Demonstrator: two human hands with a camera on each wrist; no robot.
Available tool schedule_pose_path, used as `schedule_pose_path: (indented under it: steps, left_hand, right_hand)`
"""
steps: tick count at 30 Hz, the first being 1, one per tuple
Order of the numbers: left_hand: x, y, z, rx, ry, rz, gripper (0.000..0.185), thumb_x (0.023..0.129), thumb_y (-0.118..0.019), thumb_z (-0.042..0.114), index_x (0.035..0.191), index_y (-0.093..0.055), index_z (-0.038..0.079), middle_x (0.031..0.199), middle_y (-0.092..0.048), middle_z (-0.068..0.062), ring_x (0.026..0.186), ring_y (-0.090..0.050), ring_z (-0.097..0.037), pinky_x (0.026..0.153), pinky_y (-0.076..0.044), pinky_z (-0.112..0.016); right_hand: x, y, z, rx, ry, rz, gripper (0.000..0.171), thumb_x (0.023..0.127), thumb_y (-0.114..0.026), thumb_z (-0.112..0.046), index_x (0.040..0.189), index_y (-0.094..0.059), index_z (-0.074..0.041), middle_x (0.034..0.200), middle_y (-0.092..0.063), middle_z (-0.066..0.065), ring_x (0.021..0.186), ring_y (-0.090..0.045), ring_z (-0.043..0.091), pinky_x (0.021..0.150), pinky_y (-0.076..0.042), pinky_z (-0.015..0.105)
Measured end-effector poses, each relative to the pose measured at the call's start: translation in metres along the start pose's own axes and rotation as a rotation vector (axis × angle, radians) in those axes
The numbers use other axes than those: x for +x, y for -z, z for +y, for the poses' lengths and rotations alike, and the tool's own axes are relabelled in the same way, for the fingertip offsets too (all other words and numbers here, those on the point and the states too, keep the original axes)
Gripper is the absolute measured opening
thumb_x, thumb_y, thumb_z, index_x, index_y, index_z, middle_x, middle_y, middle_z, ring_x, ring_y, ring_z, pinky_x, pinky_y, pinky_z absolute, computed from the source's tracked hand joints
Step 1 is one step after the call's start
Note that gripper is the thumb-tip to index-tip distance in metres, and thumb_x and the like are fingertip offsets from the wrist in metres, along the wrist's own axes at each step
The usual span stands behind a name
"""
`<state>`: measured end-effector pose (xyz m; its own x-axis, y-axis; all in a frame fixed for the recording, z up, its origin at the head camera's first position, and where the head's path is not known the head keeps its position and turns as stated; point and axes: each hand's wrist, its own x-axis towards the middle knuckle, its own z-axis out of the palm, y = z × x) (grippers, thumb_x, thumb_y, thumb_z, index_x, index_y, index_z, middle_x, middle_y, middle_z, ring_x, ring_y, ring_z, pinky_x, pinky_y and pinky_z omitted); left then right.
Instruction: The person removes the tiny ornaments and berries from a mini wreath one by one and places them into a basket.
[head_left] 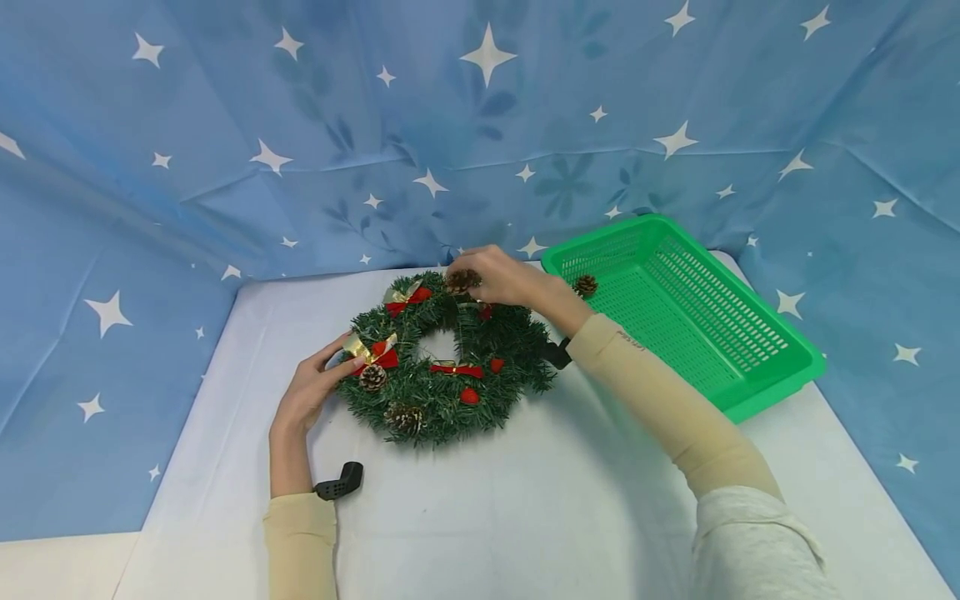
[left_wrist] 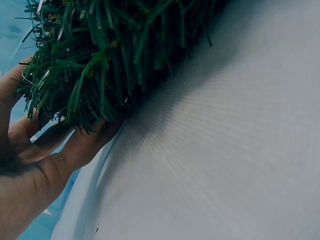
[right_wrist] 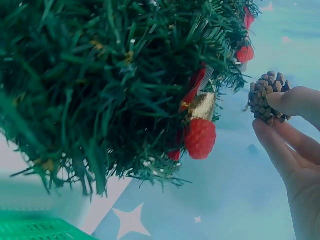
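Note:
A green Christmas wreath (head_left: 427,408) with red bows, red berries and pine cones stands over the white table. My left hand (head_left: 303,392) grips its left rim, thumb on the front near a gold-and-red bow (head_left: 378,357); in the left wrist view the fingers (left_wrist: 82,145) reach under the green tinsel. At the wreath's top, my right hand (head_left: 498,275) pinches a brown pine cone (right_wrist: 267,97) between thumb and fingertips. In the right wrist view this cone is just off the tinsel, against the blue backdrop. A red berry (right_wrist: 201,139) hangs beside a bow there.
A green plastic basket (head_left: 780,367) stands to the right, partly behind the right forearm. One more pine cone (head_left: 586,286) shows at its left side. Behind the table (head_left: 480,517) hangs a blue cloth (head_left: 420,108) with white stars.

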<state>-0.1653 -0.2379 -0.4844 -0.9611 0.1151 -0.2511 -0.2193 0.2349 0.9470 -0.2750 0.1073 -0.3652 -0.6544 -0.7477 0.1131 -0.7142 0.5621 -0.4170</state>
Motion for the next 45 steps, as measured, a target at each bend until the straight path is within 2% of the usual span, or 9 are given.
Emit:
schedule_pose_path:
  steps: [8,17,24,26,33,36,39,40,45]
  left_hand:
    - [-0.001,0.001,0.002,0.018,0.001,-0.005,0.075,0.099,-0.07,0.041,0.163,-0.033,0.026,0.174,-0.009,-0.002,0.16,-0.004,-0.035,0.089,-0.036,-0.038]
    - [0.0,0.002,0.0,-0.027,0.004,-0.008,0.077,0.099,-0.071,0.037,0.164,-0.032,0.023,0.174,-0.007,-0.003,0.16,0.0,-0.036,0.124,-0.021,-0.061]
    - [0.0,0.001,0.0,0.026,-0.013,0.0,0.076,0.099,-0.07,0.041,0.163,-0.033,0.025,0.174,-0.011,-0.003,0.16,-0.002,-0.033,0.072,-0.033,-0.033]
    - [0.0,0.0,-0.001,0.032,-0.018,0.005,0.076,0.099,-0.07,0.042,0.163,-0.034,0.025,0.173,-0.012,-0.004,0.151,-0.029,-0.035,0.066,-0.033,-0.029]
    - [-0.001,0.001,-0.003,0.032,-0.016,0.007,0.079,0.097,-0.071,0.045,0.163,-0.033,0.023,0.173,-0.014,-0.004,0.157,-0.02,-0.033,0.068,-0.034,-0.028]
    - [-0.001,0.0,-0.002,0.029,-0.014,0.01,0.08,0.097,-0.072,0.045,0.163,-0.033,0.023,0.173,-0.015,-0.004,0.119,-0.052,-0.034,0.062,-0.03,-0.033]
    - [-0.001,0.0,-0.001,0.015,-0.011,0.004,0.079,0.097,-0.071,0.044,0.163,-0.033,0.023,0.173,-0.014,-0.003,0.119,-0.051,-0.035,0.083,-0.046,-0.036]
    - [-0.001,0.0,-0.001,0.008,-0.014,-0.003,0.079,0.098,-0.071,0.043,0.164,-0.032,0.022,0.174,-0.013,-0.004,0.145,-0.037,-0.036,0.098,-0.046,-0.042]
    - [-0.001,-0.001,-0.002,-0.025,-0.016,-0.012,0.08,0.098,-0.072,0.039,0.164,-0.032,0.019,0.174,-0.01,-0.006,0.16,0.002,-0.036,0.124,-0.016,-0.063]
  right_hand:
    - [-0.007,0.005,0.004,-0.003,-0.008,0.005,0.045,0.085,-0.067,0.014,0.129,-0.068,0.004,0.134,-0.066,0.024,0.102,-0.071,0.034,0.083,-0.06,0.036]
    - [-0.016,0.012,0.009,0.005,-0.021,0.017,0.045,0.085,-0.071,0.014,0.129,-0.068,0.005,0.131,-0.067,0.023,0.122,-0.064,0.038,0.097,-0.058,0.042]
    - [-0.024,0.016,0.014,0.014,-0.048,0.023,0.046,0.086,-0.07,0.013,0.131,-0.067,0.004,0.132,-0.067,0.022,0.124,-0.063,0.039,0.096,-0.058,0.043]
    - [-0.026,0.017,0.015,0.017,-0.06,0.021,0.047,0.086,-0.071,0.012,0.132,-0.066,0.004,0.133,-0.066,0.023,0.124,-0.063,0.039,0.097,-0.058,0.044]
    - [-0.036,0.023,0.02,0.022,-0.09,0.017,0.047,0.088,-0.07,0.011,0.134,-0.065,0.004,0.134,-0.065,0.023,0.119,-0.066,0.037,0.096,-0.057,0.044]
    - [-0.039,0.024,0.022,0.018,-0.089,0.026,0.046,0.088,-0.069,0.012,0.133,-0.065,0.004,0.133,-0.066,0.023,0.12,-0.065,0.038,0.097,-0.058,0.044]
    - [-0.042,0.026,0.024,0.002,-0.089,0.037,0.044,0.088,-0.069,0.012,0.131,-0.066,0.004,0.131,-0.066,0.023,0.118,-0.066,0.038,0.095,-0.059,0.043]
    - [-0.043,0.026,0.025,-0.005,-0.09,0.04,0.044,0.087,-0.069,0.012,0.131,-0.066,0.004,0.13,-0.067,0.023,0.117,-0.067,0.038,0.095,-0.059,0.043]
    - [-0.05,0.032,0.028,-0.015,-0.082,0.061,0.041,0.087,-0.07,0.012,0.128,-0.068,0.006,0.127,-0.068,0.024,0.114,-0.068,0.038,0.093,-0.06,0.041]
